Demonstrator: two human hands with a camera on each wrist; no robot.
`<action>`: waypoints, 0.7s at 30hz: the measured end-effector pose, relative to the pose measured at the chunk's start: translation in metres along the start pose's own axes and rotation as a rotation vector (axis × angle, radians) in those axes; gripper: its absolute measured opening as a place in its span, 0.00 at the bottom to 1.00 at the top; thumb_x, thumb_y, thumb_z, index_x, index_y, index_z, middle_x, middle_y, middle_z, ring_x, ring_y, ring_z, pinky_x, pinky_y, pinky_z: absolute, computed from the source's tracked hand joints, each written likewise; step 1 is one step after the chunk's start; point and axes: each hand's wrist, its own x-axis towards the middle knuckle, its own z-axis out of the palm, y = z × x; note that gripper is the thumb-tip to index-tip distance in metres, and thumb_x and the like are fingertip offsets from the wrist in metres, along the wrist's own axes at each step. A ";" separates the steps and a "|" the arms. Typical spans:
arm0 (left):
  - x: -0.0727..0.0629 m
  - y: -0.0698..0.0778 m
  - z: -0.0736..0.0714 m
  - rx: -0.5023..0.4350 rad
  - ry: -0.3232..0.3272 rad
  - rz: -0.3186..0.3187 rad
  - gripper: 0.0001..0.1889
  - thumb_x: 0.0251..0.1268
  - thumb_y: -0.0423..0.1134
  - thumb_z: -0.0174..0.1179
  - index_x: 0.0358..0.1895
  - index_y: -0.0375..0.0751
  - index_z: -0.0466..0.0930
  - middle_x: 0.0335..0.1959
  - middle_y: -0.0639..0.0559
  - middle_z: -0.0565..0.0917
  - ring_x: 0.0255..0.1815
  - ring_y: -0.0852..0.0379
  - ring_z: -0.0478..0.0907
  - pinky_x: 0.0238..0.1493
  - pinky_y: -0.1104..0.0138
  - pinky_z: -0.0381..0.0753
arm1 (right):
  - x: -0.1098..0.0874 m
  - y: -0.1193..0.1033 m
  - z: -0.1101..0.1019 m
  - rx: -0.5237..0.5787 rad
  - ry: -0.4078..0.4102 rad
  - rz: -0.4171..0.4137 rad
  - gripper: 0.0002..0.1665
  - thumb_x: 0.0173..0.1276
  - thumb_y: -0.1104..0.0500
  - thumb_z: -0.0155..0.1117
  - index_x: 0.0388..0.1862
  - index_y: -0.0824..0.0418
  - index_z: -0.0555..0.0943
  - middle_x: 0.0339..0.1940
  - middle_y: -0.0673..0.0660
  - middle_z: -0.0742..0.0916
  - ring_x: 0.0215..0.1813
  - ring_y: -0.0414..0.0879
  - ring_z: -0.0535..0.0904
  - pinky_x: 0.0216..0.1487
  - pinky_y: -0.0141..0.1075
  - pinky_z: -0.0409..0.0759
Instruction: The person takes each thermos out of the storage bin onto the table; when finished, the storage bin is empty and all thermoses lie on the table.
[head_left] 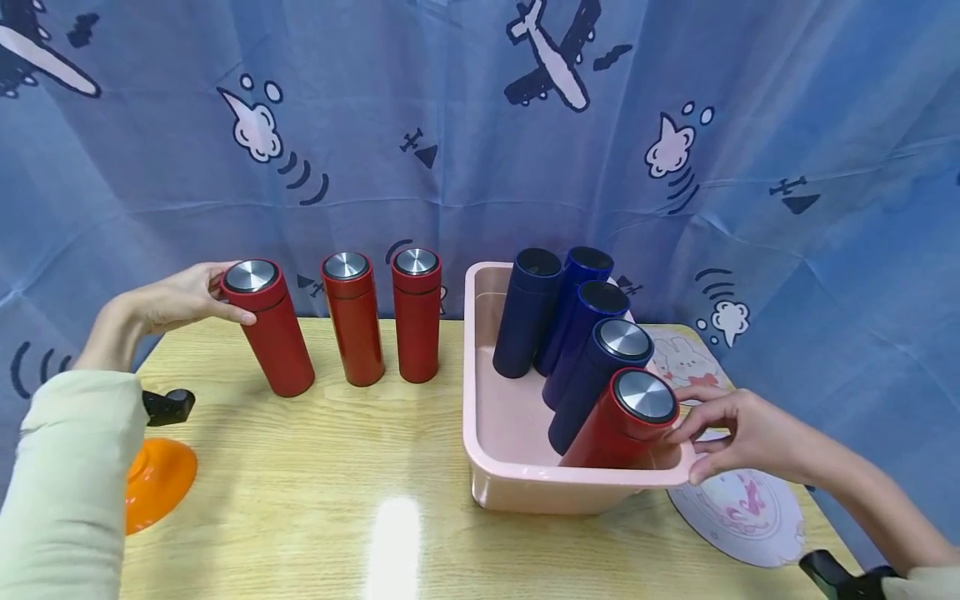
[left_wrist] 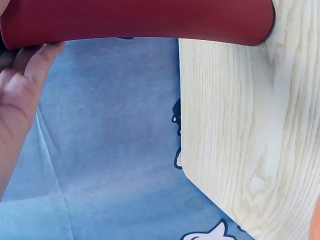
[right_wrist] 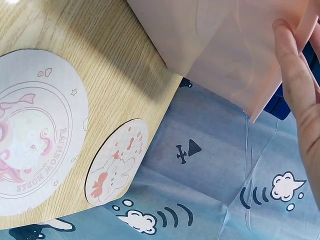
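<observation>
My left hand (head_left: 182,298) grips a red thermos bottle (head_left: 279,342) near its silver-topped lid, at the left of the table. In the left wrist view that bottle (left_wrist: 145,20) spans the top, with fingers against its side. To its right, two more red thermos bottles (head_left: 360,333) (head_left: 417,333) stand upright. A pink plastic bin (head_left: 525,487) holds several dark blue thermos bottles (head_left: 525,321) and one red thermos bottle (head_left: 611,429) at its near right corner. With thumb and fingers, my right hand (head_left: 723,429) pinches the bin's rim at that corner, beside the red bottle's lid.
An orange dish-like object (head_left: 161,479) lies at the table's left edge. Right of the bin are a round unicorn-print mat (head_left: 750,512) and a rabbit-print mat (head_left: 686,354). A blue curtain (head_left: 450,125) with airplane prints hangs behind the wooden table (head_left: 300,500).
</observation>
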 end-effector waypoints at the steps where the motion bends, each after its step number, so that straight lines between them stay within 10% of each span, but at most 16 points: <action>1: 0.001 -0.001 -0.001 -0.034 -0.018 0.013 0.34 0.60 0.28 0.63 0.69 0.29 0.57 0.50 0.59 0.81 0.50 0.65 0.77 0.51 0.73 0.76 | 0.000 0.000 0.000 -0.001 -0.001 0.001 0.18 0.46 0.69 0.77 0.38 0.58 0.87 0.55 0.24 0.73 0.58 0.17 0.61 0.39 0.31 0.83; 12: 0.002 -0.026 -0.003 -0.267 -0.096 0.153 0.25 0.66 0.22 0.52 0.62 0.47 0.66 0.53 0.60 0.80 0.53 0.63 0.76 0.53 0.73 0.76 | 0.002 -0.003 0.000 0.016 -0.011 -0.012 0.17 0.46 0.69 0.77 0.38 0.59 0.87 0.56 0.25 0.73 0.59 0.17 0.61 0.40 0.31 0.83; 21: -0.001 -0.033 0.000 -0.334 -0.024 0.162 0.25 0.67 0.23 0.50 0.60 0.56 0.69 0.54 0.60 0.79 0.53 0.62 0.74 0.52 0.73 0.77 | 0.000 -0.002 0.000 0.020 -0.010 -0.002 0.17 0.46 0.69 0.77 0.38 0.58 0.87 0.56 0.25 0.73 0.58 0.17 0.62 0.40 0.31 0.83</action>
